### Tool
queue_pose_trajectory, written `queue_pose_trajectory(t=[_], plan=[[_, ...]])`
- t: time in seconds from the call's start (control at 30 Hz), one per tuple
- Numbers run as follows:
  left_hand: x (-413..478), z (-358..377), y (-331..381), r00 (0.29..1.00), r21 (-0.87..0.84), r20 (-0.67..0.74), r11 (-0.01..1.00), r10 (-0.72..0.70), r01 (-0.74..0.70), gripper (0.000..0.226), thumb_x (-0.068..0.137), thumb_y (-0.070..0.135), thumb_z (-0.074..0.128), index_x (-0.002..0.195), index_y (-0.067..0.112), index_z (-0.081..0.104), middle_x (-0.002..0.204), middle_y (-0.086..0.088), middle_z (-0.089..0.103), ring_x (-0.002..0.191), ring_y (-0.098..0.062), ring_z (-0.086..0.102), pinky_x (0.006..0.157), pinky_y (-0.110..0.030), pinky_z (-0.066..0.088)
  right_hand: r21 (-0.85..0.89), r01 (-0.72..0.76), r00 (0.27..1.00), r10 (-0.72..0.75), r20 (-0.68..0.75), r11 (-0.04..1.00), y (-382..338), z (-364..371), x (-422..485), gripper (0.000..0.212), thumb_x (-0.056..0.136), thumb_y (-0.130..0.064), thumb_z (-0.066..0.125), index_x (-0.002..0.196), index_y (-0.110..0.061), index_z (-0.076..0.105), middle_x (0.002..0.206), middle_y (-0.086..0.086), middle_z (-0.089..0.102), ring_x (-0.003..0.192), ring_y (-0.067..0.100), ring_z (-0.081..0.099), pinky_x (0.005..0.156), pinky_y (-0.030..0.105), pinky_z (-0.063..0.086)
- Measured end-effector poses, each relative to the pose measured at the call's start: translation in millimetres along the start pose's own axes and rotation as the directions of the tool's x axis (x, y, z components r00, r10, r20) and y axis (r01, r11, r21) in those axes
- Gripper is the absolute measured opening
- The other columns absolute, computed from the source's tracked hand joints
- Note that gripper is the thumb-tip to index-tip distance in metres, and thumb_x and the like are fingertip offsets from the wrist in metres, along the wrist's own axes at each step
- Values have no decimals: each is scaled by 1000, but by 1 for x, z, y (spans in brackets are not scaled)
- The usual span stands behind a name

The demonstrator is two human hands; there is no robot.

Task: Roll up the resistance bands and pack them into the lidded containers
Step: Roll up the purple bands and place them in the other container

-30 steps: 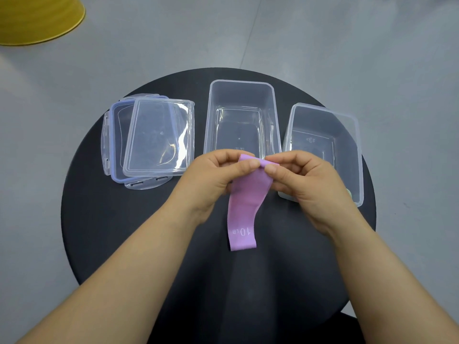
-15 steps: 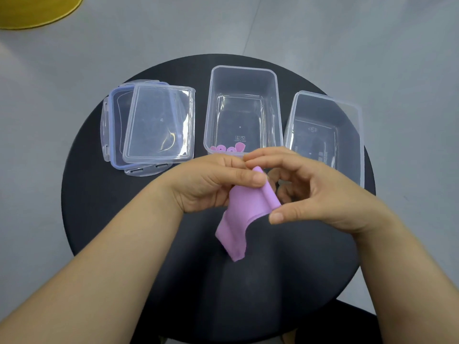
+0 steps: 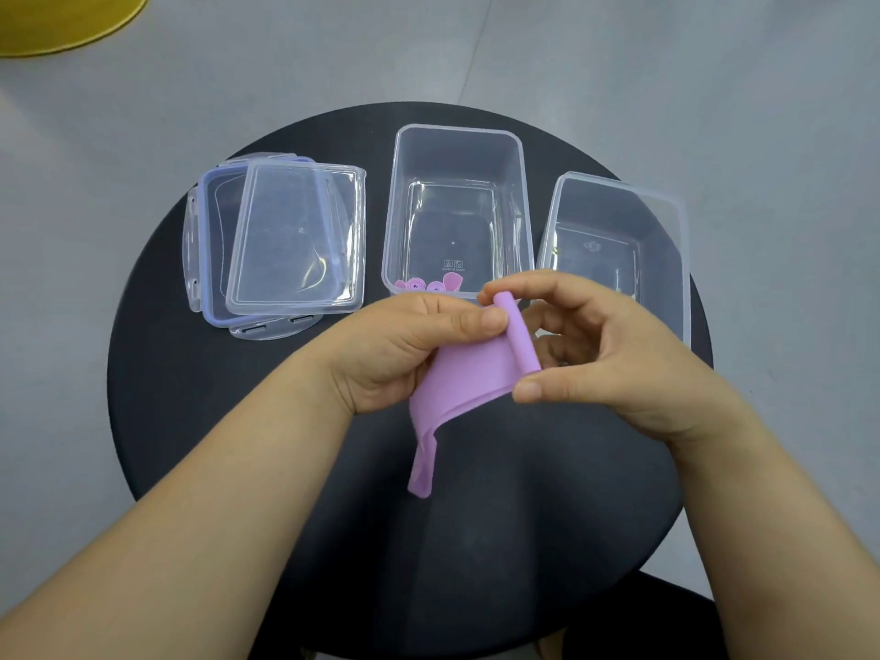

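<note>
A purple resistance band [image 3: 457,378] hangs between my hands above the round black table [image 3: 238,421]. Its top end is wound into a thin roll. My right hand [image 3: 605,354] pinches that roll between index finger and thumb. My left hand [image 3: 405,350] grips the flat part just beside the roll. The loose tail droops toward me. Behind my hands stands a clear middle container [image 3: 457,212] with several pink rolled bands [image 3: 428,284] at its near wall. A second clear container [image 3: 619,250] stands to the right; my right hand hides its near end.
Stacked clear lids [image 3: 281,240], one with a blue rim, lie at the table's left. Part of a yellow round object [image 3: 62,21] shows on the grey floor at the top left. A dark stool base [image 3: 666,612] shows under the table's near right edge.
The band went from hanging flat by its top edge to having that edge wound into a thin roll. My right hand shifted to pinch the roll's ends. The view tilted up a little.
</note>
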State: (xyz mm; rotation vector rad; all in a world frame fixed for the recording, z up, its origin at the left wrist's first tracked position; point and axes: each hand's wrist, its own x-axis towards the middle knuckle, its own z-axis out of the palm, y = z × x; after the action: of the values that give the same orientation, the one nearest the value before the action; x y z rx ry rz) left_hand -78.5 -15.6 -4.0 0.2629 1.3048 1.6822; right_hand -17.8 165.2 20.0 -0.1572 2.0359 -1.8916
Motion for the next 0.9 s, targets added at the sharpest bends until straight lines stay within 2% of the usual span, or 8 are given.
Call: queue_pose_trajectory(t=[0.13,0.2,0.4,0.53,0.67,0.77,0.8,0.9], plan=[[-1,3,1,1000,48,-13,999,-19,19,14,54,23,83,61,16,74,70,4,70,68,-6,65,63,-16,51,-98,-15,1000,12,-25,995,3,0,1,57,53,-33,83,106,-41,63,108,22,59,70,45,45,67,42,44],[0,4,1,998,71,-56,997,-37,41,7,65,17,75,58,15,74,65,3,68,61,-6,63,58,-16,50,-119,-23,999,20,-29,993,5,-1,1,57,53,-35,82,106,-40,63,105,20,59,68,41,44,67,40,44],[-3,5,7,998,104,-50,994,-39,44,8,57,13,81,58,17,74,65,6,69,61,-4,64,59,-15,50,-85,20,1000,-21,-6,996,4,-3,-1,56,57,-30,80,109,-41,63,105,5,64,80,19,57,70,34,48],[-4,-2,5,997,105,-67,994,-27,34,14,71,30,67,75,22,78,92,16,71,124,-13,49,95,-28,45,41,43,999,-44,23,998,4,-8,-3,55,56,-22,78,107,-37,66,115,12,62,103,43,53,85,50,51],[-7,0,5,999,253,-46,967,22,-10,36,51,43,84,81,24,78,84,10,73,139,-33,28,111,-45,28,107,45,997,-51,55,993,4,-8,-4,53,57,-16,76,107,-34,66,115,0,66,108,35,58,86,40,53],[-5,2,6,999,304,-52,953,16,0,20,53,28,82,72,28,76,74,12,71,107,-9,61,97,-31,43,131,47,997,-54,48,990,5,-7,-2,53,56,-15,76,106,-30,66,116,-4,65,107,36,58,84,41,53],[-5,2,7,1000,288,-6,958,7,-5,21,56,23,80,76,27,76,77,10,71,91,-6,65,87,-24,48,145,48,997,-56,46,988,5,-7,-1,54,55,-15,77,106,-30,66,116,-1,65,106,39,58,84,43,53],[-10,8,9,992,216,129,976,-10,-19,28,66,38,80,91,26,73,91,0,70,86,-13,65,84,-29,49,158,38,998,-47,51,987,6,-7,1,60,52,-17,83,108,-31,67,115,8,64,102,45,56,77,36,54]])
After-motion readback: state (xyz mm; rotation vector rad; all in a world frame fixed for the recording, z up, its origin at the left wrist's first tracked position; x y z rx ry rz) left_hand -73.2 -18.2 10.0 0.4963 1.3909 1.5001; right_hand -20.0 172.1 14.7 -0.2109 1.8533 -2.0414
